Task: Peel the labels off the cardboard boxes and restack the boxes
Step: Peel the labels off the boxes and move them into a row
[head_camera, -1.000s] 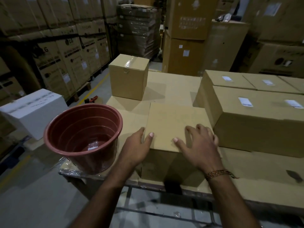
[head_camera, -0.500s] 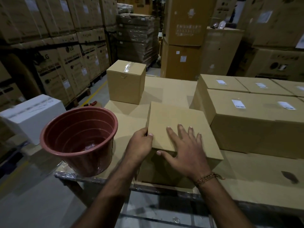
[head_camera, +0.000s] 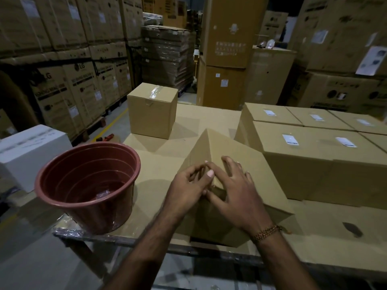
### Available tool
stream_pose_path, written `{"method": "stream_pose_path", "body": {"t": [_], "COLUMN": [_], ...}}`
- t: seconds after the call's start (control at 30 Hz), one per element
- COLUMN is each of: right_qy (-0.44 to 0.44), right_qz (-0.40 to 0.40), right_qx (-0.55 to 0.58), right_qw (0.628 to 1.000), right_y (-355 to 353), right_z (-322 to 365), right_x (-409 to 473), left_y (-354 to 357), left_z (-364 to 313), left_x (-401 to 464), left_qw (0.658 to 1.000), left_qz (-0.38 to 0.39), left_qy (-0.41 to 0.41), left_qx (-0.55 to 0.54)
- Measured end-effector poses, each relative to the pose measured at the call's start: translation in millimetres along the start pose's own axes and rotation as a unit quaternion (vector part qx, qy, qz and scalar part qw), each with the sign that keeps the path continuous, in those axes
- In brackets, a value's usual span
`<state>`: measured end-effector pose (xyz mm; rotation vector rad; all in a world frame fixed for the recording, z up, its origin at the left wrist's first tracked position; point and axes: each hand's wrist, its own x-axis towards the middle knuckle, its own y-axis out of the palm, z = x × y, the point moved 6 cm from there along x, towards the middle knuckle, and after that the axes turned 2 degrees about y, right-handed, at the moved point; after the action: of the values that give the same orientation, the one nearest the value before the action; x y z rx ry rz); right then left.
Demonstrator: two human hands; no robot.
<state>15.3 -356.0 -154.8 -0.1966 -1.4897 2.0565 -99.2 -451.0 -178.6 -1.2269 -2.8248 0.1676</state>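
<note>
The box (head_camera: 234, 185) in front of me, just right of the red bucket (head_camera: 88, 185), lay flat on the table (head_camera: 159, 170) a second ago; now it stands tipped up on an edge, one corner raised. My left hand (head_camera: 186, 189) curls its fingers (head_camera: 201, 170) on the left face, and my right hand (head_camera: 236, 191) lies spread, fingers apart, over the ridge. No label shows on the faces I see, so I judge I am turning it to check another side. Labelled boxes (head_camera: 310, 155) wait right of it.
</note>
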Motion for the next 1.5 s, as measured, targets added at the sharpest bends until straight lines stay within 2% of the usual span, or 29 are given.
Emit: {"method": "stream_pose_path", "body": {"t": [0.13, 0.27, 0.3, 0.37, 0.47, 0.63, 0.77, 0.87, 1.0, 1.07, 1.2, 1.33, 1.5], "right_qy": [0.009, 0.003, -0.001, -0.005, -0.011, 0.006, 0.021, 0.051, 0.115, 0.138, 0.17, 0.172, 0.174], "right_qz": [-0.031, -0.047, -0.051, -0.054, -0.056, -0.11, -0.142, -0.131, -0.069, -0.033, 0.002, 0.033, 0.062], "right_qx": [0.03, 0.05, 0.051, 0.051, 0.041, 0.095, 0.198, 0.24, 0.259, 0.255, 0.236, 0.217, 0.22], "right_qw": [0.999, 0.998, 0.997, 0.997, 0.998, 0.989, 0.97, 0.961, 0.957, 0.957, 0.957, 0.96, 0.958], "right_y": [-6.6, -12.0, -12.5, -11.9, -9.5, -19.4, -23.5, -17.9, -5.3, 3.1, 25.7, 48.5, 58.2], "right_z": [-2.1, -7.5, -8.5, -8.3, -4.9, -12.2, -27.2, -47.1, -71.9, -80.5, -92.9, -94.8, -87.7], "right_x": [-6.0, -11.0, -11.7, -12.0, -11.2, -6.7, 4.6, 18.9, 40.9, 54.4, 78.3, 97.5, 129.8], "left_y": [-3.6, -14.1, -16.2, -16.7, -15.7, -33.2, -46.3, -55.0, -50.7, -45.2, -44.2, -49.3, -68.3], "left_z": [21.7, 66.6, 81.6, 108.7, 115.6, 88.3, 57.5, 40.6, 25.7, 21.0, 18.0, 18.3, 21.4], "left_x": [7.6, 20.3, 23.0, 27.5, 24.9, 35.2, 52.5, 67.8, 87.5, 100.5, 136.3, 170.6, 211.9], "left_qw": [0.999, 0.985, 0.98, 0.973, 0.965, 0.979, 0.982, 0.97, 0.933, 0.913, 0.899, 0.866, 0.855], "left_qz": [-0.012, -0.035, -0.035, -0.026, -0.023, -0.079, -0.11, -0.129, -0.145, -0.136, -0.09, -0.039, 0.029], "left_qy": [-0.03, -0.131, -0.166, -0.226, -0.259, -0.189, -0.137, -0.091, -0.056, -0.045, -0.043, -0.053, -0.073], "left_qx": [0.032, 0.109, 0.103, 0.027, -0.043, -0.018, 0.075, 0.186, 0.326, 0.382, 0.427, 0.496, 0.512]}}
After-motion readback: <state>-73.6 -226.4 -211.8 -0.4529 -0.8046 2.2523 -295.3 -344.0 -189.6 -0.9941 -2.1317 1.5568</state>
